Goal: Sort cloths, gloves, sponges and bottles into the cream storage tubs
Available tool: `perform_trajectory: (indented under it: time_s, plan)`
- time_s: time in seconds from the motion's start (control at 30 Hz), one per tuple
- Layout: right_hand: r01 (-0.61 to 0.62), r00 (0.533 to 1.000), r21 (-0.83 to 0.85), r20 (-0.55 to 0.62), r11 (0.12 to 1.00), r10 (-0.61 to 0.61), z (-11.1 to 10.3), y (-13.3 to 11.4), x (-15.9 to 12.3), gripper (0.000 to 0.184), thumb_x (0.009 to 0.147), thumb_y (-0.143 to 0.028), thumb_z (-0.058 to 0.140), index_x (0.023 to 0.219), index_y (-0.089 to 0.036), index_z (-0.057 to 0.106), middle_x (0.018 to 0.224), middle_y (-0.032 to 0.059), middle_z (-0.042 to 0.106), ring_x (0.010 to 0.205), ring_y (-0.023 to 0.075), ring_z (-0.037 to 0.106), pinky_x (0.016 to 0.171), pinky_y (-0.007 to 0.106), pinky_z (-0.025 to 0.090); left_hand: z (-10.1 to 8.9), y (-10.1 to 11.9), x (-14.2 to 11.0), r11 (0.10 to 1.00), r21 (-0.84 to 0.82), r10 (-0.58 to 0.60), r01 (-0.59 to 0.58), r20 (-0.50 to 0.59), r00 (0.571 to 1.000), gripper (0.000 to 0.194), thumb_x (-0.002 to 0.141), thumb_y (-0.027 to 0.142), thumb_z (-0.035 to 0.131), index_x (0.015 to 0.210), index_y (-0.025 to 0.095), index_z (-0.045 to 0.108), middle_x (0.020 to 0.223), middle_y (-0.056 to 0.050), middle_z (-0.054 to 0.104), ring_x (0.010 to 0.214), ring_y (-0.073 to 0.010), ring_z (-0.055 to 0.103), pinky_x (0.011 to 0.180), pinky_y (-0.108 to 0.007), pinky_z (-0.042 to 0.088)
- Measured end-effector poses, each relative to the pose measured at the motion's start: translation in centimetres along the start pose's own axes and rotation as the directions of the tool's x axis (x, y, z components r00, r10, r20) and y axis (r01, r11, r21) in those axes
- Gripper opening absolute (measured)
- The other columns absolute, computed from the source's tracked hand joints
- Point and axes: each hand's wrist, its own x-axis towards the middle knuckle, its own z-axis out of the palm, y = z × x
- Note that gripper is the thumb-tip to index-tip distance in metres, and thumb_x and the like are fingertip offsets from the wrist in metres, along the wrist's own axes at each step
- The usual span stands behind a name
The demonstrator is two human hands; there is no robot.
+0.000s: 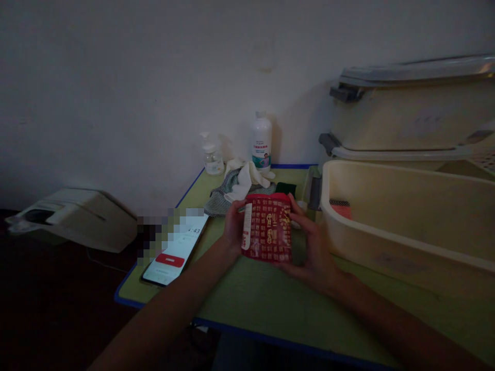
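A red pouch (267, 232) with gold and pale lettering is held up between both hands, above the table. My left hand (234, 229) grips its left edge, fingers partly behind it. On the other side, my right hand (313, 252) has its thumb under the lower right corner and fingers along the right edge. What lies inside the pouch cannot be seen. Just behind it lie a grey checked cloth (224, 193) and a white cloth (243, 180), with a small dark green item (286, 189) beside them.
A phone (174, 252) lies on the green table (263, 304) at the left. At the back stand a pump bottle (212, 158) and a white bottle (262, 141). An open cream bin (386, 237) holding a red cloth (340, 208) sits right; lidded boxes (410, 113) are stacked behind.
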Motion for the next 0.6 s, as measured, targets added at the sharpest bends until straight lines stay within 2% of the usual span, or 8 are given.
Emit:
perform_trajectory:
  time_s: [0.17, 0.27, 0.33, 0.4, 0.47, 0.53, 0.6]
  plan:
    - [-0.027, 0.999, 0.067, 0.024, 0.997, 0.026, -0.2, 0.1, -0.2, 0.066, 0.085, -0.027, 0.057, 0.141, -0.033, 0.022, 0.152, 0.0059, 0.022, 0.14, 0.0252, 0.018, 0.111, 0.054, 0.024, 0.5, -0.1, -0.4, 0.989, -0.133, 0.056, -0.059, -0.029, 0.998, 0.033, 0.06, 0.034, 0.052, 0.086, 0.015, 0.06, 0.084, -0.008, 0.07, 0.107, -0.031, 0.059, 0.091, -0.043, 0.045]
    - [-0.152, 0.987, 0.197, -0.016, 0.968, 0.159, 0.3, 0.0, -0.5, 0.06, 0.088, -0.035, 0.052, 0.14, -0.033, 0.023, 0.152, 0.0071, 0.021, 0.138, 0.0262, 0.024, 0.106, 0.05, 0.036, 0.3, 0.0, -0.2, 0.98, -0.148, 0.134, -0.132, 0.009, 0.991, 0.038, 0.059, 0.031, 0.05, 0.092, 0.016, 0.061, 0.091, -0.007, 0.07, 0.111, -0.0308, 0.056, 0.094, -0.045, 0.043]
    - [-0.293, 0.947, 0.332, -0.029, 0.897, 0.32, 0.8, -0.1, -0.6, 0.057, 0.088, -0.04, 0.052, 0.138, -0.031, 0.025, 0.149, 0.0104, 0.027, 0.131, 0.0272, 0.037, 0.096, 0.046, 0.047, 0.2, 0.3, -0.2, 0.967, -0.14, 0.217, -0.213, 0.015, 0.976, 0.04, 0.059, 0.027, 0.05, 0.095, 0.016, 0.063, 0.093, -0.006, 0.07, 0.111, -0.0293, 0.056, 0.095, -0.044, 0.043]
    - [-0.467, 0.857, 0.503, 0.056, 0.727, 0.512, 1.3, -0.3, -0.5, 0.056, 0.087, -0.046, 0.05, 0.136, -0.03, 0.026, 0.139, 0.0119, 0.041, 0.115, 0.0261, 0.055, 0.084, 0.043, 0.055, 0.2, 0.8, -0.3, 0.953, -0.115, 0.284, -0.281, 0.004, 0.959, 0.045, 0.057, 0.023, 0.048, 0.098, 0.016, 0.063, 0.093, -0.006, 0.07, 0.111, -0.028, 0.057, 0.095, -0.043, 0.043]
    - [-0.607, 0.731, 0.659, 0.243, 0.444, 0.638, 1.7, -0.5, -0.3, 0.055, 0.087, -0.052, 0.047, 0.134, -0.032, 0.028, 0.127, 0.0103, 0.052, 0.093, 0.0225, 0.065, 0.072, 0.041, 0.058, 0.5, 1.2, -0.5, 0.948, -0.084, 0.305, -0.305, -0.012, 0.952, 0.05, 0.054, 0.021, 0.046, 0.101, 0.015, 0.063, 0.092, -0.006, 0.07, 0.109, -0.0279, 0.058, 0.094, -0.043, 0.043]
    - [-0.667, 0.625, 0.73, 0.438, 0.15, 0.646, 1.8, -0.7, 0.2, 0.05, 0.087, -0.057, 0.043, 0.129, -0.031, 0.036, 0.121, 0.0084, 0.057, 0.079, 0.0185, 0.067, 0.065, 0.037, 0.057, 0.9, 1.6, -0.7, 0.949, -0.065, 0.307, -0.307, -0.013, 0.952, 0.056, 0.051, 0.02, 0.045, 0.104, 0.015, 0.063, 0.091, -0.007, 0.07, 0.107, -0.029, 0.059, 0.093, -0.045, 0.044]
    - [-0.673, 0.566, 0.738, 0.561, -0.055, 0.604, 1.6, -0.7, 0.6, 0.042, 0.088, -0.057, 0.04, 0.118, -0.028, 0.048, 0.117, 0.0072, 0.059, 0.076, 0.0152, 0.067, 0.065, 0.031, 0.056, 1.4, 1.7, -0.9, 0.943, -0.056, 0.328, -0.327, 0.011, 0.945, 0.059, 0.052, 0.022, 0.045, 0.109, 0.016, 0.061, 0.097, -0.007, 0.07, 0.11, -0.0297, 0.058, 0.092, -0.046, 0.044]
